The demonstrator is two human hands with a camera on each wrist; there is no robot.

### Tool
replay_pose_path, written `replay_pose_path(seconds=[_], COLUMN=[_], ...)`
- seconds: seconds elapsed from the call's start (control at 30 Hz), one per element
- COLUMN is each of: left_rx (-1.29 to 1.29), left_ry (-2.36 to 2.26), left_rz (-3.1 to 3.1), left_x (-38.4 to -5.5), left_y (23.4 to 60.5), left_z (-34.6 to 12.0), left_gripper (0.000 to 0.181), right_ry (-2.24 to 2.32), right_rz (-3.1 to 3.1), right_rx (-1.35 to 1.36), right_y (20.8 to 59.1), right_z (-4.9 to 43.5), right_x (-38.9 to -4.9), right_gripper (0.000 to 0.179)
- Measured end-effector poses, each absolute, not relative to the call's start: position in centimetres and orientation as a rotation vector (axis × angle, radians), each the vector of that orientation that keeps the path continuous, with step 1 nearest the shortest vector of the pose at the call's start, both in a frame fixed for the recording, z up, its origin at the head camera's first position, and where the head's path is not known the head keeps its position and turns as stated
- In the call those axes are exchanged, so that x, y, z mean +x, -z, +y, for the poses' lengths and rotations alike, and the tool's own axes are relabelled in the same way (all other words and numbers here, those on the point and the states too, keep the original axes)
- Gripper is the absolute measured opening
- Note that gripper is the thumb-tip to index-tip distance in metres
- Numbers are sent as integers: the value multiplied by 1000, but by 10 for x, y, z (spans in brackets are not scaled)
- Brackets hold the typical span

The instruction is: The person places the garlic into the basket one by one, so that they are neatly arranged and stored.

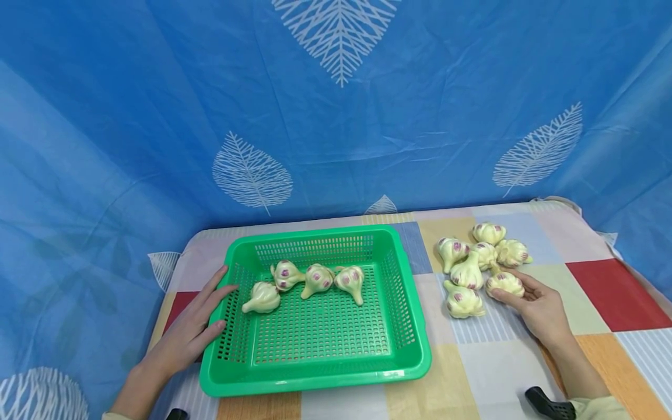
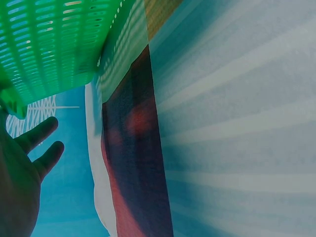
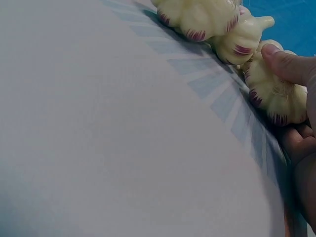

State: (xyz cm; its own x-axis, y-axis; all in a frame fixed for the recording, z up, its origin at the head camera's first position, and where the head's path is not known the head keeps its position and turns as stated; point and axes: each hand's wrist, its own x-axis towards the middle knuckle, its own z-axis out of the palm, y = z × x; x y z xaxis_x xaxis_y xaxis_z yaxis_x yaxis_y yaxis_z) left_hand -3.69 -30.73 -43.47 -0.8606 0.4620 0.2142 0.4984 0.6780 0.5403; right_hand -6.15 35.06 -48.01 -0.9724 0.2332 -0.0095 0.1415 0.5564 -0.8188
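A green plastic basket (image 1: 320, 382) with slotted sides stands on the table. Several garlic bulbs lie inside it, among them a pale bulb (image 1: 262, 297) at the left and another bulb (image 1: 350, 281) at the right of the row. My left hand (image 1: 185, 333) rests against the basket's left rim, fingers extended and spread. To the right of the basket, my right hand (image 1: 541, 304) grips a garlic bulb (image 1: 505, 284) between thumb and fingers. In the right wrist view the thumb presses on this bulb (image 3: 269, 91); the other fingers are partly hidden behind and below it.
Several more garlic bulbs sit clustered beside the right hand, including one in front (image 1: 464, 301) and one at the back (image 1: 489, 233). A patchwork cloth (image 1: 436, 361) covers the table. A blue leaf-patterned curtain (image 1: 341, 146) hangs behind and at both sides.
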Motion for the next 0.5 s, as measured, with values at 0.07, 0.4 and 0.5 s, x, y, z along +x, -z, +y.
replay_pose_path(seconds=[0.07, 0.4, 0.5], left_rx=[-805, -801, -798], left_ry=[928, 920, 932], left_rz=[-2825, -2826, -2829], left_x=[-37, -37, -37], left_y=[435, 435, 434], left_z=[-307, -309, -308], left_gripper=[67, 68, 68], right_ry=[-1395, -1450, -1486], right_rz=[-2676, -2592, -2564], right_rx=[-333, -342, -228], right_y=[479, 456, 443], right_z=[351, 356, 353], right_x=[-60, -46, -44], right_gripper=[69, 56, 54])
